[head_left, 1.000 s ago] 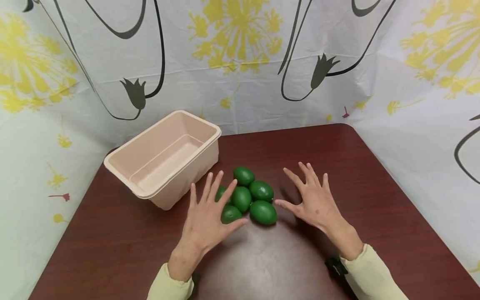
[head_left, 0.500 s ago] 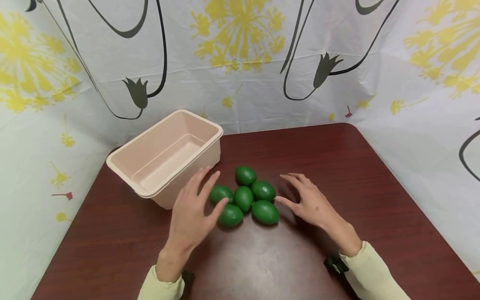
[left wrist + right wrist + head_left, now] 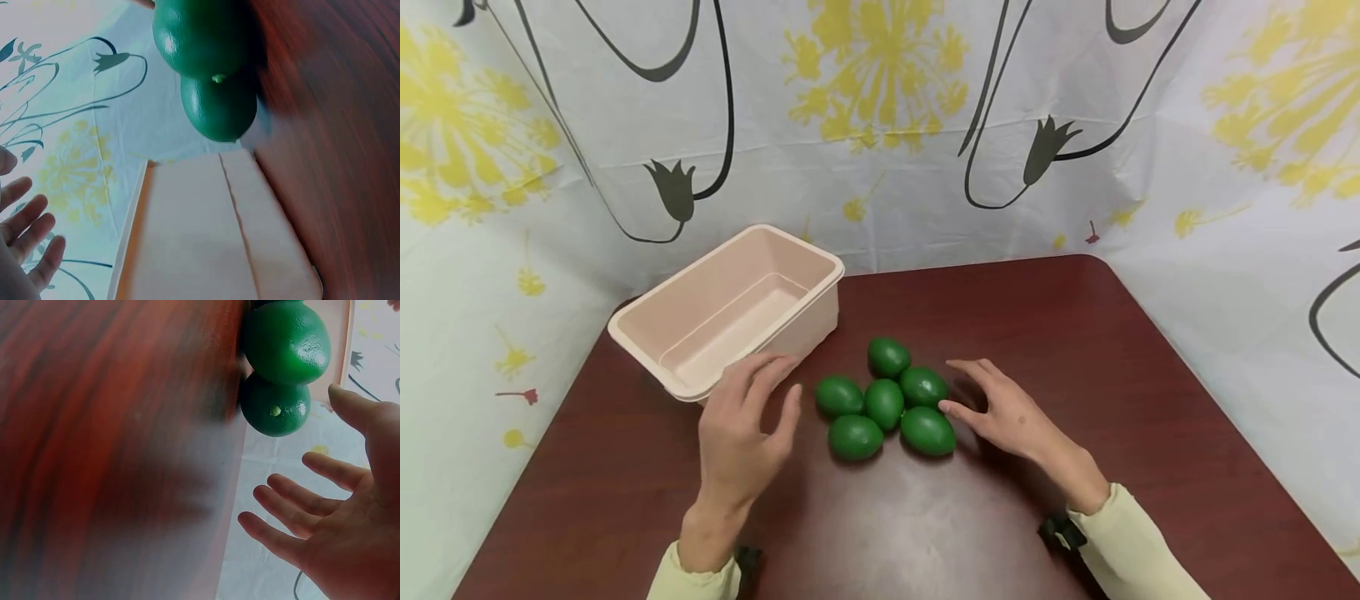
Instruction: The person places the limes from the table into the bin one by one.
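Tabletop [image 3: 1037,317] lies dark red, a pale tub [image 3: 801,329] at far left. Our left hand [image 3: 739,429], fingers loosely bent, holds nothing near it; our right hand [image 3: 1011,412], thumb and fingers parted, also empty, is just beside six green fruits [image 3: 884,405] clustered mid-table. We judge these firm, slick, rollable: cup each round its middle.

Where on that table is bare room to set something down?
Bare table: on the near side of six green fruits, between the sleeves; beyond the right hand, toward the far right corner. Crowded: the middle, where the fruits cluster, and around the left hand, near the tub.
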A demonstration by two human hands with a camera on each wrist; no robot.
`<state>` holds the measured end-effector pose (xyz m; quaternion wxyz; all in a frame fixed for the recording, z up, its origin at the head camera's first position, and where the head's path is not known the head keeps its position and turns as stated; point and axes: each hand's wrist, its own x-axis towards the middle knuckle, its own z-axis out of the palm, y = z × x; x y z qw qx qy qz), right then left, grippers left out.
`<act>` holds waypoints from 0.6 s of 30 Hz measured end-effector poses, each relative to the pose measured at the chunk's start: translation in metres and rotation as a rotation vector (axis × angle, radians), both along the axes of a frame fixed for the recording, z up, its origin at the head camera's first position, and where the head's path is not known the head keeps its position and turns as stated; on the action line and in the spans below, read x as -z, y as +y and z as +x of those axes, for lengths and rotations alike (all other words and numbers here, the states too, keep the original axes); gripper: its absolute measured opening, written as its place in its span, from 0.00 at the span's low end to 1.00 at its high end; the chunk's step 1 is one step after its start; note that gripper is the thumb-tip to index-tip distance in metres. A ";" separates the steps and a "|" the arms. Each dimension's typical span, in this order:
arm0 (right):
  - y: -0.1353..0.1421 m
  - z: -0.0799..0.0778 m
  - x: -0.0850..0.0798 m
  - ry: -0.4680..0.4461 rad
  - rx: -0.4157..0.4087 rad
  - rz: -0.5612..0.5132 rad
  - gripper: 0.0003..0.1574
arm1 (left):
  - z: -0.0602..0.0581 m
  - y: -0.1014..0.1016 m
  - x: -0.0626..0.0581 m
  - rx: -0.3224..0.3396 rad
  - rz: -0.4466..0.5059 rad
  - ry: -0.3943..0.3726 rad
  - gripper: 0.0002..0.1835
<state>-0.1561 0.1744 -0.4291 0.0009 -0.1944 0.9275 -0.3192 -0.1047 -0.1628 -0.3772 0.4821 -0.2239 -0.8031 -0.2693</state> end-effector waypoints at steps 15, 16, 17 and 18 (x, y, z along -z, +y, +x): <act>-0.002 -0.002 0.001 -0.018 -0.003 -0.005 0.42 | -0.003 -0.026 -0.002 -0.281 0.153 -0.008 0.18; -0.002 -0.002 0.001 -0.020 -0.005 -0.008 0.42 | -0.003 -0.029 -0.001 -0.294 0.154 -0.032 0.19; -0.003 -0.002 0.001 -0.022 -0.008 -0.011 0.42 | -0.003 -0.031 -0.001 -0.305 0.154 -0.055 0.20; -0.003 -0.003 0.001 -0.024 -0.010 -0.016 0.42 | -0.003 -0.034 0.000 -0.315 0.153 -0.078 0.21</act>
